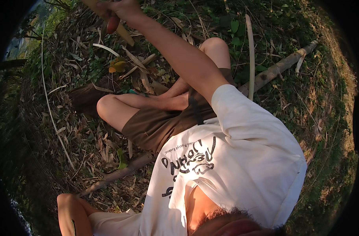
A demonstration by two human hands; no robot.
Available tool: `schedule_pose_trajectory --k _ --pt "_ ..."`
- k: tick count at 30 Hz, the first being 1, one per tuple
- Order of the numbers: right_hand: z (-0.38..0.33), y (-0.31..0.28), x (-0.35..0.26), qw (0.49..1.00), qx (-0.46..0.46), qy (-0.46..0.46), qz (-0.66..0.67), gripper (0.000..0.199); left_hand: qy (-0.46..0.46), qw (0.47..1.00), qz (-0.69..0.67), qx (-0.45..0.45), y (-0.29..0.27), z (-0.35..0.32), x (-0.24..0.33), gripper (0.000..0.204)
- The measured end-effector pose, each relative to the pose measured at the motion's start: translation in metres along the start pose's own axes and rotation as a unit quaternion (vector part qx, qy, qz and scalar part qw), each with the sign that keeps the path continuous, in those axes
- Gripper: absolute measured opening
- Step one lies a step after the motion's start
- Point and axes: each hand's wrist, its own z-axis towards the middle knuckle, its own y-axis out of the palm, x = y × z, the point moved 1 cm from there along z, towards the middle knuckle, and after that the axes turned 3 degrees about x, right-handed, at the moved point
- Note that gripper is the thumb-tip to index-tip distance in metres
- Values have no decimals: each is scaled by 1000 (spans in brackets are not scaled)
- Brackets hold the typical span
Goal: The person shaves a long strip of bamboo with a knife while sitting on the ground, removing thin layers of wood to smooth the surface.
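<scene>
My right arm stretches across to the top left, where my right hand (126,11) is closed at the picture's edge. From the fist pokes the rounded end of a reddish-brown handle (113,24); the rest of that tool is hidden or cut off. Right beside the hand runs a flat, pale yellowish strip of wood or bamboo (126,36), slanting down to the right; I cannot tell whether the fingers touch it. Only the bent elbow of my left arm (74,214) shows at the lower left; its hand is out of view.
I sit cross-legged on leaf-littered ground. Brown branches lie to the right (274,70) and at the lower left (118,173). A pale peeled stick (250,55) stands near the right branch. A dark log (89,94), an orange-yellow leaf (117,65) and several wood slivers lie ahead.
</scene>
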Motion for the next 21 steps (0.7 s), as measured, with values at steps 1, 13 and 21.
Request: schedule_pose_trajectory --k 1,13,21 --pt "1 -1 1 1000 5 -4 -3 39 -14 1000 11 20 -13 2 -4 86" --pt "-10 0 -20 999 -10 44 -26 37 -3 995 -57 -81 71 -19 27 81" --pt "-2 4 0 999 -8 7 -35 35 21 990 -53 -127 88 0 22 79"
